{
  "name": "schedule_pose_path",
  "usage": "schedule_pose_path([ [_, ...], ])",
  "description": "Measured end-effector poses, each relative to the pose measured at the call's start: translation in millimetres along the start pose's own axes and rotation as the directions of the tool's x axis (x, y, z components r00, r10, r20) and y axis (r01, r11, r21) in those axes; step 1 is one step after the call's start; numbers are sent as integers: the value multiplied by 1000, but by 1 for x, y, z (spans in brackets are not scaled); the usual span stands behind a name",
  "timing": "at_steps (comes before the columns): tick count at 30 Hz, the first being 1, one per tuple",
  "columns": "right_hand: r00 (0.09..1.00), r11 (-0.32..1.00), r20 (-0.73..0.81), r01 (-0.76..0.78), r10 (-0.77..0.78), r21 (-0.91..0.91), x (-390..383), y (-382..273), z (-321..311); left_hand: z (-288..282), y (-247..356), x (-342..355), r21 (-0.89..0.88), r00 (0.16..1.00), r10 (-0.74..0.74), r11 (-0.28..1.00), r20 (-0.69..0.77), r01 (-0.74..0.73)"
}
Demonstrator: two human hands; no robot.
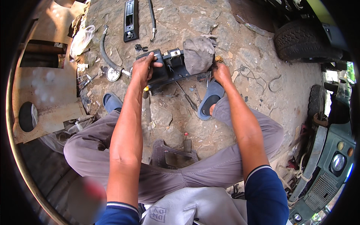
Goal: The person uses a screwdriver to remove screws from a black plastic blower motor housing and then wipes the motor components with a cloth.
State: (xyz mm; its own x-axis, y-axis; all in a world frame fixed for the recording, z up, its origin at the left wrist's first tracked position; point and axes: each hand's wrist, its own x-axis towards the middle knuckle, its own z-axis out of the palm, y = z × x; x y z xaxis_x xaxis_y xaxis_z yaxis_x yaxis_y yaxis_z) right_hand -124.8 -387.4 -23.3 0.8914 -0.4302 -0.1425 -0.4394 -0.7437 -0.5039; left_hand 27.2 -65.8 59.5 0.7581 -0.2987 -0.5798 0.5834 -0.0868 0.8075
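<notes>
A long black boxy assembly (155,78), perhaps a vehicle part, is in front of me above the ground, with metal fittings on its top. My left hand (143,69) grips its left end, thumb and fingers bent over the black casing. At the opposite end, my right hand (222,74) is closed with fingers curled against the assembly; the fingertips are partly hidden. A crumpled grey cloth (198,56) lies over the right part, beside my right hand. Close to my left hand are a round dial gauge (113,74) and its grey hose (106,52).
Beyond the assembly lie a black slotted panel (130,22) and a short black hose (152,17). A screwdriver (187,96) rests below it, near my blue sandal (208,103). Rusty sheet metal (48,93) stands left; a tyre (303,42) and a green vehicle front (330,168) are right.
</notes>
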Motion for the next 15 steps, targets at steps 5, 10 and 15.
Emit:
schedule_pose_path([
  [5,1000,999,7,-13,13,-44,0,-5,-2,0,1,-1,1,1000,-7,1000,-8,7],
  [10,999,989,23,-45,49,-144,0,-7,5,0,1,-1,13,1000,3,1000,-13,-3],
  [15,997,990,-30,-79,76,-118,1,-1,14,3,3,-2,10,1000,-6,1000,-18,6],
])
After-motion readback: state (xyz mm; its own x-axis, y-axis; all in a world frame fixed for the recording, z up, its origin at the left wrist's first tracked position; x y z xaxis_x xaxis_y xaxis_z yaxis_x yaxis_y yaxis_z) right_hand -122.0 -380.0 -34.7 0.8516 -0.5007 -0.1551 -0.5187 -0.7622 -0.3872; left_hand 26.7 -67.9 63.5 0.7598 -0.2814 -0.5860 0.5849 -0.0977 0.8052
